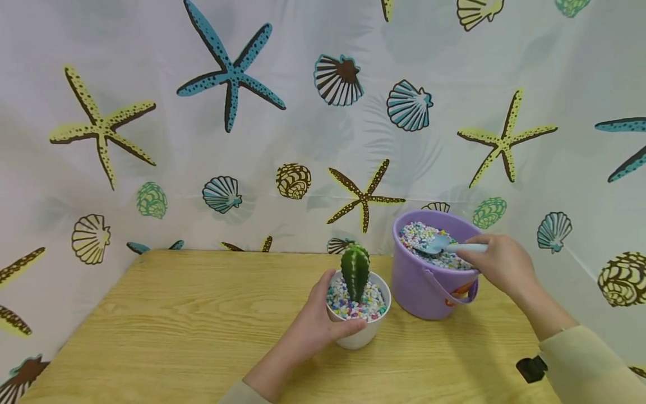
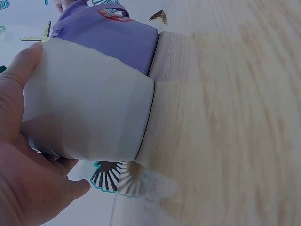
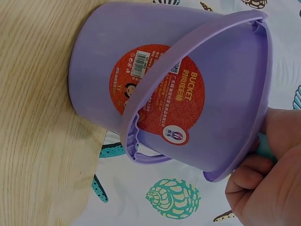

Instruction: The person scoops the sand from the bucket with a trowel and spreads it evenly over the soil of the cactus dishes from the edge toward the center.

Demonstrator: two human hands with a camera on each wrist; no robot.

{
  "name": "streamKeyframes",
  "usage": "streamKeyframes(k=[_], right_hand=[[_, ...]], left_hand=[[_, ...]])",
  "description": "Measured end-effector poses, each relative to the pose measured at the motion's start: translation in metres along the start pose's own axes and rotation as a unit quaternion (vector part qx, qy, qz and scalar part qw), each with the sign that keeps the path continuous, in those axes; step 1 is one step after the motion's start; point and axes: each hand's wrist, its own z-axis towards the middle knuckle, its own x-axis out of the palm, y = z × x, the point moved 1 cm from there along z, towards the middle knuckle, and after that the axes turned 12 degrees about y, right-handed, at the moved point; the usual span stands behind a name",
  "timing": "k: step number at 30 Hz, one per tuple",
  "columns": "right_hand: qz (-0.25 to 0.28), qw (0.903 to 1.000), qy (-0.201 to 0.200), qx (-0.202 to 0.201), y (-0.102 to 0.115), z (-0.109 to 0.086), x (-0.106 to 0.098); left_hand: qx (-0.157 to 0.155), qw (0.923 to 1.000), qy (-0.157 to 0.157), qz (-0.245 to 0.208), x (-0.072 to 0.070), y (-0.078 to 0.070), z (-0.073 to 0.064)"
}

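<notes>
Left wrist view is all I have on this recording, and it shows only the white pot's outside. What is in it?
Observer: A green cactus stands among multicoloured pebbles in the white pot.
Operator: I barely see the right hand. What is it holding?
Observer: The head view shows it gripping a light blue spoon by the handle.
Operator: And where is the spoon's bowl?
Observer: Inside the purple bucket, at the surface of similar pebbles; how deep it sits, I cannot tell.
</notes>
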Motion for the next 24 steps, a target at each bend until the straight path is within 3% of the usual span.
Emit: streamKeyframes(k=[14,24], right_hand=[[-0.021,0.999,-0.036,-0.014,0.0041,-0.0004,0.0091],[0.003,0.9992,-0.041,-0.003,0.0026,-0.0012,0.0067]], left_hand=[[-0.005,1.0,0.001,-0.007,0.0003,0.0004,-0.0009],[-0.01,0.9999,0.003,0.0,0.0013,0.0014,0.0021]])
